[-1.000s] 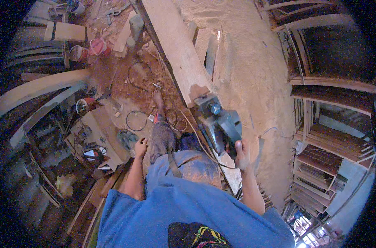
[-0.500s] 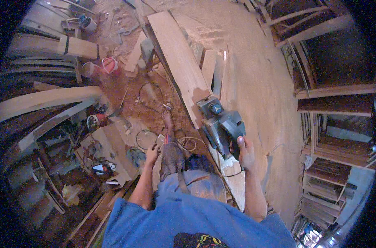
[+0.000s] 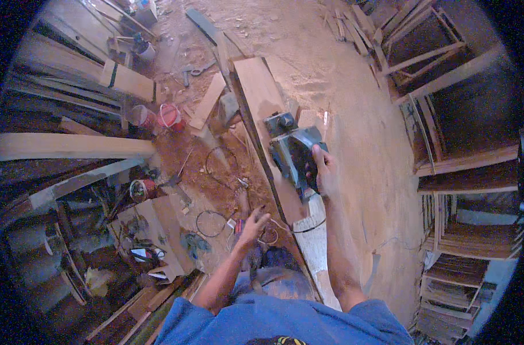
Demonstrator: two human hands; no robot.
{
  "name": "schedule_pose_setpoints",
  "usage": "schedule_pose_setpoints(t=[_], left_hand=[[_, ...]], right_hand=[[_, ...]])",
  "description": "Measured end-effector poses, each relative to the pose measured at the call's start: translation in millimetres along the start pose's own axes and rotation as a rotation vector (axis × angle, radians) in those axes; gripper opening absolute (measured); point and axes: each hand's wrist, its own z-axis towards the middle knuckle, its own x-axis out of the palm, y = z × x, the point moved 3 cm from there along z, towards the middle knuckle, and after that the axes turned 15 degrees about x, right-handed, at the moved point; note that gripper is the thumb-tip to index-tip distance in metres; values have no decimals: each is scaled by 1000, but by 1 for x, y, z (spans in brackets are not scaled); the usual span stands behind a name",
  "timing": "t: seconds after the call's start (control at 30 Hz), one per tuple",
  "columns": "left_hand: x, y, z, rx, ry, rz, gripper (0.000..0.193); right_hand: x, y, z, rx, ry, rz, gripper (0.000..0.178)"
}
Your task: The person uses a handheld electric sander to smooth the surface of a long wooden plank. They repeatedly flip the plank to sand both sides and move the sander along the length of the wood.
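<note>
A dark electric hand planer [image 3: 296,158] rests on a long wooden board [image 3: 256,86], with my right hand [image 3: 325,169] closed around its rear handle. The board's far part is pale brown, and behind the planer a whitish stretch [image 3: 312,236] runs back toward my body. Left of the board my left hand [image 3: 255,225] hovers with loosely bent fingers, apart from the planer. It appears to hold nothing. A thin power cord [image 3: 308,229] curves behind the planer across the board, and loops of cable lie on the ground close to my left hand.
Sawdust and offcuts cover the ground [image 3: 365,172]. Red buckets [image 3: 170,116] stand at the far left beside a stack of planks [image 3: 72,92]. A curved beam [image 3: 72,146] juts in from the left, near a cardboard box [image 3: 158,230]. Wooden frames [image 3: 475,184] line the right side.
My right hand and the planer have moved forward along the board. My left hand has come forward and right, nearer the board. The whole view has shifted a little.
</note>
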Motion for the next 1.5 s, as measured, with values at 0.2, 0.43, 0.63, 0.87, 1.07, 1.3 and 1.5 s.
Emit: schedule_pose_setpoints(t=[0.2, 0.43, 0.63, 0.87, 1.07, 1.3, 1.5], left_hand=[[39, 6, 27, -53, 20, 18, 96], [36, -17, 30, -8, 50, -69, 102], [24, -63, 39, -59, 202, 36, 109], [8, -47, 45, -143, 275, -62, 108], [0, -59, 53, -194, 459, -238, 104], [2, -34, 54, -226, 452, -273, 98], [-3, -32, 59, -147, 470, -123, 102]], right_hand=[[47, 85, 63, -101, -86, -28, 58], [97, 150, 159, -128, -49, -52, 65], [135, 227, 231, -192, -64, -62, 66], [153, 195, 213, -264, -17, 42, 64], [68, 65, 55, 27, -10, -32, 61], [58, 60, 15, 151, 46, 95, 59], [112, 147, 114, 40, -9, 4, 62]])
